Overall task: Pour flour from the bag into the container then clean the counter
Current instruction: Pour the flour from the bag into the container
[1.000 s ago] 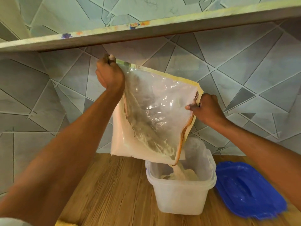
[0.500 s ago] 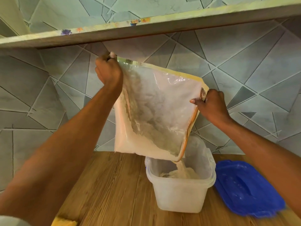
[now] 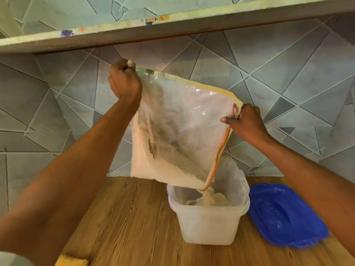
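Observation:
A clear plastic flour bag [image 3: 184, 123] with a yellow edge hangs tilted above the wooden counter [image 3: 124, 223]. My left hand [image 3: 124, 83] grips its upper left corner, raised high. My right hand [image 3: 245, 121] pinches the upper right corner, lower down. Flour lies banked in the bag's lower part and streams from its bottom right corner into a translucent white container [image 3: 207, 221]. A small heap of flour [image 3: 209, 198] sits inside the container.
A blue lid [image 3: 282, 215] dusted with flour lies on the counter right of the container. A yellow sponge [image 3: 73, 261] shows at the bottom edge. A shelf [image 3: 172, 24] juts out overhead from the tiled wall [image 3: 57, 104].
Both hands have lifted the bag slightly, with the left corner raised more. More flour has slid toward the low corner and into the container.

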